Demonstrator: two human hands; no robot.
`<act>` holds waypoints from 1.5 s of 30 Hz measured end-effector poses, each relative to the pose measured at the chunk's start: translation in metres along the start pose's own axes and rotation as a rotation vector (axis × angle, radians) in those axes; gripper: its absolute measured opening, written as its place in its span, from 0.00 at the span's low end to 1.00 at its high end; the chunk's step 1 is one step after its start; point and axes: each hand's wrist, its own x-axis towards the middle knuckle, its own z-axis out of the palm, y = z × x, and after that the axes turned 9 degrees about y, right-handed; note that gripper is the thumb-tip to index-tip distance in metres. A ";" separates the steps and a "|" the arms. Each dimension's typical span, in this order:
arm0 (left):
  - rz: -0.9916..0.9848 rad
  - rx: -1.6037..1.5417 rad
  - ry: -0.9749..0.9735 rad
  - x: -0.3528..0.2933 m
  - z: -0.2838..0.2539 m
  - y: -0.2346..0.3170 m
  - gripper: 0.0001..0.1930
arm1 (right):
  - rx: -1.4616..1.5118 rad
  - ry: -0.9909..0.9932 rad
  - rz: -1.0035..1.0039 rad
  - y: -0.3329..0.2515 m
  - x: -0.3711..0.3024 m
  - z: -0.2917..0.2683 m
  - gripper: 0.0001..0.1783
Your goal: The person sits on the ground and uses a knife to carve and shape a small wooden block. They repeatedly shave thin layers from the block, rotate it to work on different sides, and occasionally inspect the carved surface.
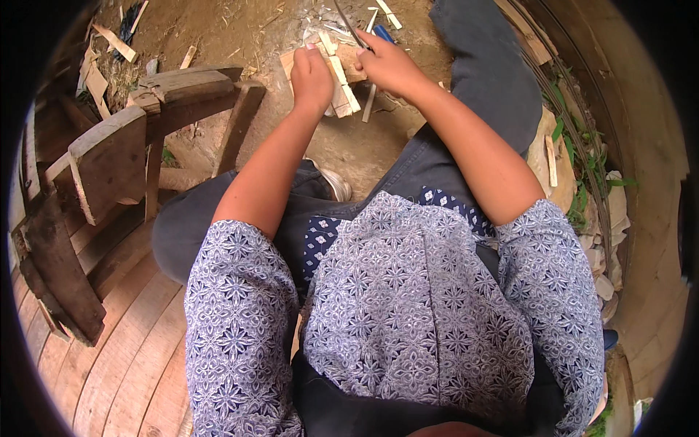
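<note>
Wood strips (pixel 344 86), pale and narrow, lie over a wooden board (pixel 353 67) in front of us, between our two hands, which are apart. Our left hand (pixel 312 81) is against the wood, thumb up; its fingers are mostly hidden, so we cannot tell how firmly it grips. Our right hand (pixel 391 67) is clamped on a thin blade (pixel 346 20), near a blue object (pixel 383 33).

The ground (pixel 226 36), brown dirt, is carrying several things: a scrap (pixel 116 44) is lying far left of the left hand (pixel 312 80), a chip (pixel 188 57) nearer that hand, and a slat (pixel 389 13) (a pale one) beyond the right hand (pixel 393 67), past a blue thing (pixel 382 33).
</note>
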 end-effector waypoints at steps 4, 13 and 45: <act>-0.091 0.062 -0.041 0.005 -0.008 -0.001 0.32 | -0.078 -0.034 -0.127 0.006 -0.023 -0.003 0.29; -0.197 -0.023 -0.174 0.017 -0.008 -0.020 0.37 | 0.151 -0.111 0.114 -0.002 -0.023 0.014 0.24; -0.819 -0.426 -0.534 0.082 -0.104 0.009 0.40 | 0.057 -0.129 0.101 0.050 0.018 0.033 0.28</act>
